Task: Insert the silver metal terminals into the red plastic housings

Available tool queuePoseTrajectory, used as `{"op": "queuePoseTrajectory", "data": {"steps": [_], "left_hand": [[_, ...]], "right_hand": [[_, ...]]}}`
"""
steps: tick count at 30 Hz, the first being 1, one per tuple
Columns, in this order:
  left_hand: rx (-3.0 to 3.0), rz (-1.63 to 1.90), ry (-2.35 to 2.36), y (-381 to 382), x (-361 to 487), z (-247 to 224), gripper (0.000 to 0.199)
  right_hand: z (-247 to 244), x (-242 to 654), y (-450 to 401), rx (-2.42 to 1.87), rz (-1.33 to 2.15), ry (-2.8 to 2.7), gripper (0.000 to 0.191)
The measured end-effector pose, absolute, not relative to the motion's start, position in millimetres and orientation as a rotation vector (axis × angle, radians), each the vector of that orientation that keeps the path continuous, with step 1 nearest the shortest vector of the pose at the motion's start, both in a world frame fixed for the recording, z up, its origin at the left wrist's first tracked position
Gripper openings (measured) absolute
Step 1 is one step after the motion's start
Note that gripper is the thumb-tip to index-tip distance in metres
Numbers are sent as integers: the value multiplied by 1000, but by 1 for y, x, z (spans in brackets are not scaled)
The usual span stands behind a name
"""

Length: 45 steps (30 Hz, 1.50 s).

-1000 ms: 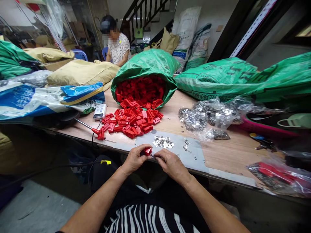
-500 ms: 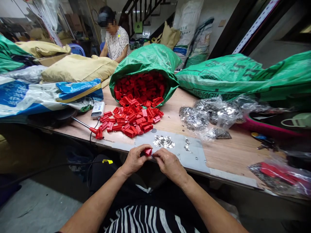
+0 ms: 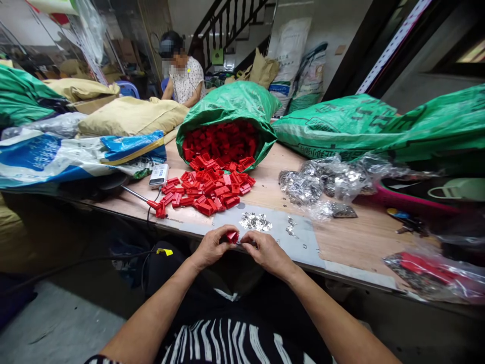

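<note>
Holding the red piece (image 3: 232,236) in the left hand (image 3: 211,247), pinched between thumb and fingers, just beside the right hand (image 3: 265,253). Likely light, stiff, slightly slick; best gripped by its sides. With the right, curled nearly closed, cannot tell whether gripping anything.

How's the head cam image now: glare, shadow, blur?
Head view: glints on the clear bags and metal bits; deep shadow under the table; far right edge soft and stretched; co-worker pixelated at the face; detail at the right hand's fingertips too small to read.
</note>
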<state>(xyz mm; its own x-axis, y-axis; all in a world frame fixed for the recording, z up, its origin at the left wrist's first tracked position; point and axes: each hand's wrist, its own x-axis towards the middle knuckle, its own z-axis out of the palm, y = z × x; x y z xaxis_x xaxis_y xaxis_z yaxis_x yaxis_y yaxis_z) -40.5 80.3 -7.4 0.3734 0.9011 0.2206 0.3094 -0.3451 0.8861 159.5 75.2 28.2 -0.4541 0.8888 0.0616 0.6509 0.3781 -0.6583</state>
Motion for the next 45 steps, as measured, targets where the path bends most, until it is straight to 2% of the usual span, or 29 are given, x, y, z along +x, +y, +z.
{"op": "queuePoseTrajectory", "data": {"steps": [11,25,29,32,36,40,45], "left_hand": [[1844,1019,1005,80,-41,-8,44],[1826,1059,981,80,-34,-8,41],[1763,1094,1034,75,-32,-6,34],[1563,1184,1127,67,-31,-1,27],[954,1350,952,56,-33,12,35],[440,1262,659,49,-34,25,20],[140,1175,609,42,-31,32,12]], "right_hand": [[20,153,74,-1344,713,-2261,14],[22,143,69,-1475,648,-2273,15],[25,146,66,-1460,624,-2340,18],[29,152,63,-1334,633,-2286,22],[33,162,58,-1221,796,-1986,24],[38,161,49,-1196,1011,-1906,20],[50,147,42,-1118,1081,-1977,23]]}}
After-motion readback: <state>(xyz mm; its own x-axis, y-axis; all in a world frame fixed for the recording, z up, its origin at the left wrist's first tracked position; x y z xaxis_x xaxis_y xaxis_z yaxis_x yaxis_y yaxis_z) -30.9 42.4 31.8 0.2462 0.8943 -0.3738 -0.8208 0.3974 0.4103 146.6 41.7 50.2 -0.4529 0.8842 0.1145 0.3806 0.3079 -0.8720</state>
